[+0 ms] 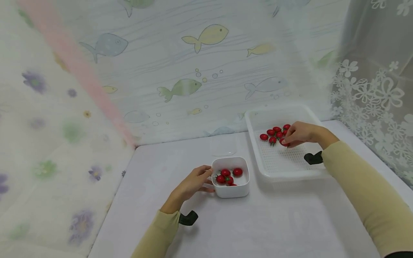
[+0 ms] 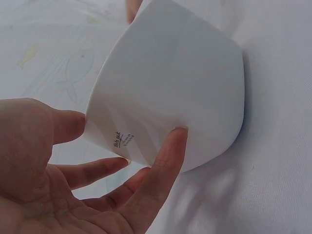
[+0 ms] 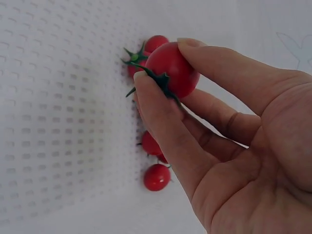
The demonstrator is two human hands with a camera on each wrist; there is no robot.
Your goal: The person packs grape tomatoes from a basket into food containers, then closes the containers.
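Observation:
Above the white perforated basket [image 1: 267, 173], my right hand [image 1: 300, 133] pinches a cherry tomato [image 3: 173, 70] between thumb and fingertips, its green calyx showing in the right wrist view. Several more cherry tomatoes [image 1: 270, 132] lie in the basket just left of that hand. My left hand [image 1: 193, 182] rests its fingertips against the left side of a small white box [image 1: 233, 192]. In the left wrist view the fingers [image 2: 168, 158] are spread along the box's plain wall, near its small printed label. Inside the box lie several cherry tomatoes [image 1: 225, 172] with green stems.
A clear flat lid [image 1: 223, 146] lies behind the box on the white table [image 1: 167, 161]. Fish-patterned cloth [image 1: 206, 71] hangs at the back, flowered cloth [image 1: 58, 150] at the left, and lace [image 1: 380, 93] at the right. The basket stands right of the box.

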